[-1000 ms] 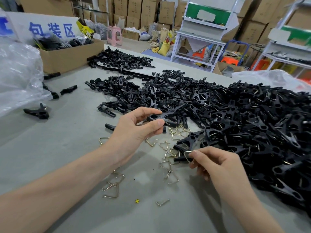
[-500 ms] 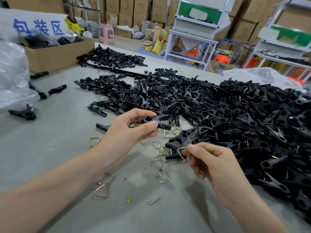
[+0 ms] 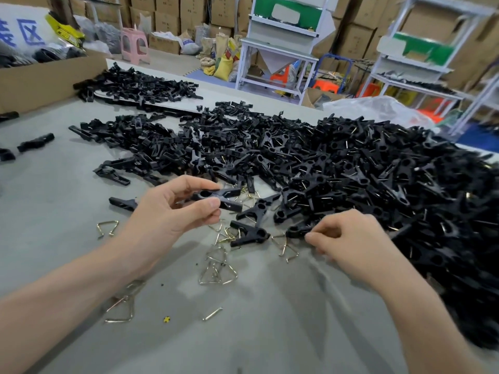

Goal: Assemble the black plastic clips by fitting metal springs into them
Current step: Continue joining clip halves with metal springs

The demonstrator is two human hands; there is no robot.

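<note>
The grey counter [image 3: 54, 225] carries a pile of black clips [image 3: 351, 171] at right, with loose metal springs [image 3: 216, 271] scattered before it. My left hand [image 3: 167, 214] pinches one black clip [image 3: 218, 197] between thumb and fingers, above the springs. My right hand [image 3: 348, 238] sits at the pile's edge, fingers curled; I cannot tell whether they grip anything.

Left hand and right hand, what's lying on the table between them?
Head view: a loose black clip lies between the left hand and right hand, with gold wire springs scattered on the table round it.

Factory packing floor: stacked cartons [image 3: 167, 14], clip heaps [image 3: 351, 168], shelving [image 3: 421, 52].
</note>
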